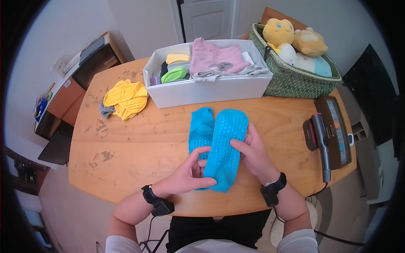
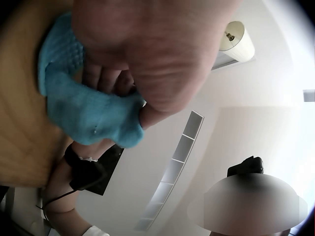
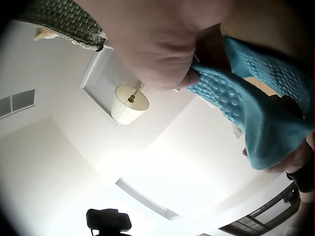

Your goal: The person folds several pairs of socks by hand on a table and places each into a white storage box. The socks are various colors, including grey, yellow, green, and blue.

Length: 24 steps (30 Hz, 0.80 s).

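A blue sock (image 1: 228, 145) with raised dots on its face is held up between both hands over the wooden table. The left hand (image 1: 192, 170) pinches its lower end with the thumb on top. On the sock's upper right edge, the right hand (image 1: 253, 154) grips with the thumb over the dotted face. A second blue sock (image 1: 201, 126) lies on the table behind and to the left, partly covered by the first sock and the left hand. In the left wrist view the sock (image 2: 88, 115) hangs beneath the left fingers.
A white box (image 1: 211, 93) of folded clothes and a green basket (image 1: 295, 78) of plush toys stand at the back. Yellow clothing (image 1: 126, 99) lies at the left, partly over a grey piece. On the right are a corded handheld device (image 1: 322, 147) and a brown case (image 1: 339, 130).
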### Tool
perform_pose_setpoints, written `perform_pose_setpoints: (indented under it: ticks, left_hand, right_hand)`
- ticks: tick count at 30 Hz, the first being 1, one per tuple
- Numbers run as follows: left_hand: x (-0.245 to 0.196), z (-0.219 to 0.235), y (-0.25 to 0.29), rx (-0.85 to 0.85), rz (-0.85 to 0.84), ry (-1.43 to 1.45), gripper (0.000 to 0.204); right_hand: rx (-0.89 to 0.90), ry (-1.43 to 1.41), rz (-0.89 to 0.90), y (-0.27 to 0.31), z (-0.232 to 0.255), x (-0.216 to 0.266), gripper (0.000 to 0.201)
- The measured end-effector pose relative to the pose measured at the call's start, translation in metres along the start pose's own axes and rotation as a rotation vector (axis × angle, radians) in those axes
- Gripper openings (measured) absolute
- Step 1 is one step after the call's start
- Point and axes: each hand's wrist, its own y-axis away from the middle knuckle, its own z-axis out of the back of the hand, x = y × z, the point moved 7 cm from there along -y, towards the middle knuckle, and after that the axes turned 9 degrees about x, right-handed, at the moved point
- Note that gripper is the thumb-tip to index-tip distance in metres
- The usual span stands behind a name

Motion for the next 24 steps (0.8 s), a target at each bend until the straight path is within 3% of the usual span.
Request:
perform_pose_setpoints:
  ticks: [4,7,9,12,16,20,24]
  left_hand:
    - [-0.008,-0.001,-0.001,0.021,-0.102,-0.002,0.078]
    - [-0.006,0.006,0.001,0.020,-0.122,-0.184,0.069]
    - [-0.001,0.011,0.007,0.017,-0.023,-0.347,0.053]
    - [-0.010,0.013,0.012,-0.066,-0.078,-0.356,0.038]
    - [-0.014,0.021,0.014,-0.105,-0.136,-0.265,0.035]
    - [-0.020,0.019,0.012,-0.142,-0.140,-0.248,0.031]
    - [-0.017,0.017,0.013,-0.152,-0.121,-0.225,0.031]
  right_hand:
    - [-0.119,0.047,0.033,0.000,0.007,-0.001,0.070]
    - [-0.138,0.066,0.015,0.001,0.007,0.000,0.069]
    - [-0.103,0.100,-0.043,0.001,0.006,-0.002,0.063]
    - [-0.045,0.163,-0.087,-0.001,0.007,-0.012,0.048]
    - [0.001,0.172,-0.157,0.001,0.003,-0.013,0.032]
    - [0.003,0.179,-0.174,0.002,0.002,-0.013,0.034]
    - [0.017,0.208,-0.061,0.002,-0.001,-0.008,0.036]
